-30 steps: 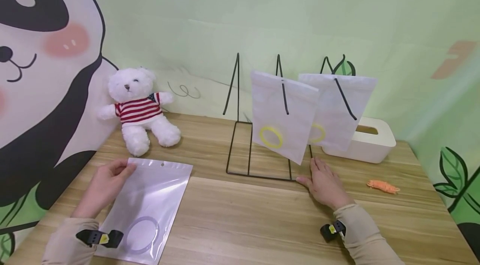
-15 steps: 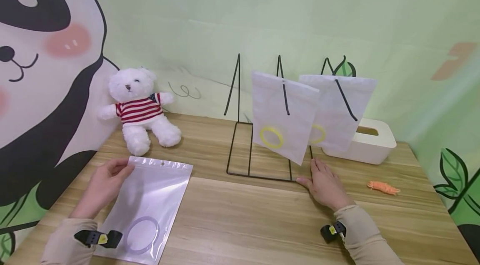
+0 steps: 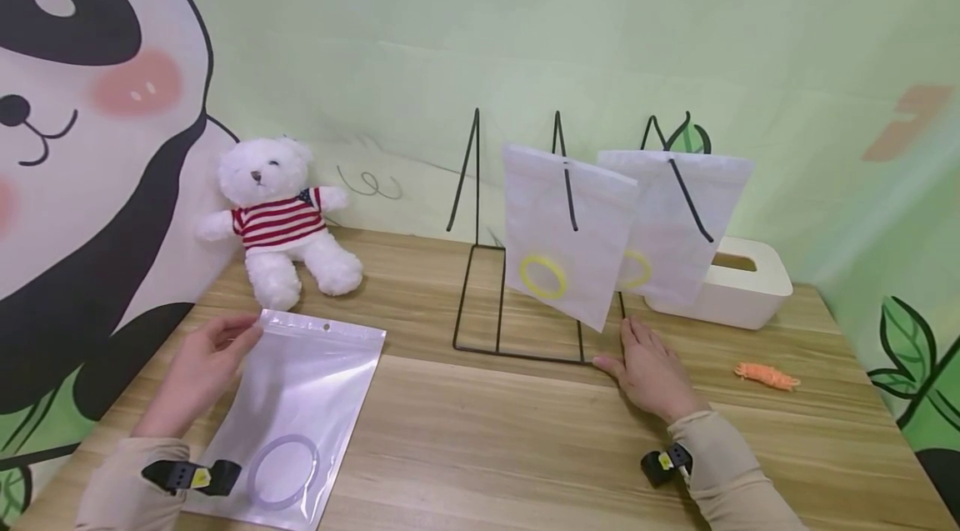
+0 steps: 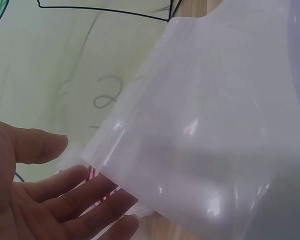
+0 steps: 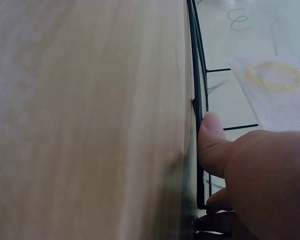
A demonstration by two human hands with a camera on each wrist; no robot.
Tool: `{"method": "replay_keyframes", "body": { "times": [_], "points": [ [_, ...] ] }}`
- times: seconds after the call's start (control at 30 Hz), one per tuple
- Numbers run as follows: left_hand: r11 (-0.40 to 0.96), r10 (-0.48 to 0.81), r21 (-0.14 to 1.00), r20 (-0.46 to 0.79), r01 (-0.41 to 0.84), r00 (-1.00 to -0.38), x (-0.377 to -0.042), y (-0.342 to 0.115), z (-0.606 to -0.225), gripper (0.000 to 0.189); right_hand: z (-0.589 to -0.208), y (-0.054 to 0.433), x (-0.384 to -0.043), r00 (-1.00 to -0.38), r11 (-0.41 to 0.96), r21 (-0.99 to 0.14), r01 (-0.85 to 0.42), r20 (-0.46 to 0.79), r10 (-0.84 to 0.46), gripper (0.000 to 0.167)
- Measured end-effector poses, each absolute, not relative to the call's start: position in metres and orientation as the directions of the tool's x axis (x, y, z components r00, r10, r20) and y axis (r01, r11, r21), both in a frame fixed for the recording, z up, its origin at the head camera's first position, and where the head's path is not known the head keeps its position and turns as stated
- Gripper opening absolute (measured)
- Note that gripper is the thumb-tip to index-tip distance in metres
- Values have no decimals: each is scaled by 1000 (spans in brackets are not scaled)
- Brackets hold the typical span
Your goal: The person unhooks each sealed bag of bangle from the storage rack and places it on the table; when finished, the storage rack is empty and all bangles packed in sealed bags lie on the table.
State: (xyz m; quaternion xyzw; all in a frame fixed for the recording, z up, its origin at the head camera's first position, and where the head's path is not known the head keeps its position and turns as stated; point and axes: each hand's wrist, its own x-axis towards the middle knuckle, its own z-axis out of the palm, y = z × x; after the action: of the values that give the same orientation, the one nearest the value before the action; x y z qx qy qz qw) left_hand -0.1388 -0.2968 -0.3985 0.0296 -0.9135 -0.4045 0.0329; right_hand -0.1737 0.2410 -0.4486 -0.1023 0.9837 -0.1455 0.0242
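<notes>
A translucent white zip bag (image 3: 300, 381) with a pale ring outline lies on the table at the left. My left hand (image 3: 206, 368) is at its upper left corner. In the left wrist view the thumb (image 4: 42, 145) stands apart from the bag, while the loosely extended fingers (image 4: 85, 200) lie at the bag's edge. My right hand (image 3: 652, 368) rests on the front right corner of a black wire display stand (image 3: 517, 353), thumb along the front rail and fingers by the side rail. Two white bags, a nearer one (image 3: 562, 231) and a farther one (image 3: 675, 214), hang from its hooks.
The leftmost hook (image 3: 463, 172) of the stand carries no bag. A white teddy bear (image 3: 281, 222) in a striped shirt sits at the back left. A white tissue box (image 3: 738, 298) stands behind the right hand, with an orange bundle of cord (image 3: 767, 376) nearer the right edge.
My left hand has drawn slightly left, and more of the bag's upper left corner shows. The right hand, stand and hanging bags have stayed in place.
</notes>
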Motion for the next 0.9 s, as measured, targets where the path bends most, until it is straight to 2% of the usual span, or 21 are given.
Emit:
{"method": "replay_keyframes", "body": {
  "times": [0.33,0.9],
  "points": [
    [666,-110,745,40,-44,-993,-139,-298,-396,56,-449,241,-175,-978,938,-288,-195,-13,-207,76],
    [693,-96,721,69,-17,-993,-136,-295,-389,51,-448,241,-174,-979,938,-289,-193,-15,-206,76]
  ]
}}
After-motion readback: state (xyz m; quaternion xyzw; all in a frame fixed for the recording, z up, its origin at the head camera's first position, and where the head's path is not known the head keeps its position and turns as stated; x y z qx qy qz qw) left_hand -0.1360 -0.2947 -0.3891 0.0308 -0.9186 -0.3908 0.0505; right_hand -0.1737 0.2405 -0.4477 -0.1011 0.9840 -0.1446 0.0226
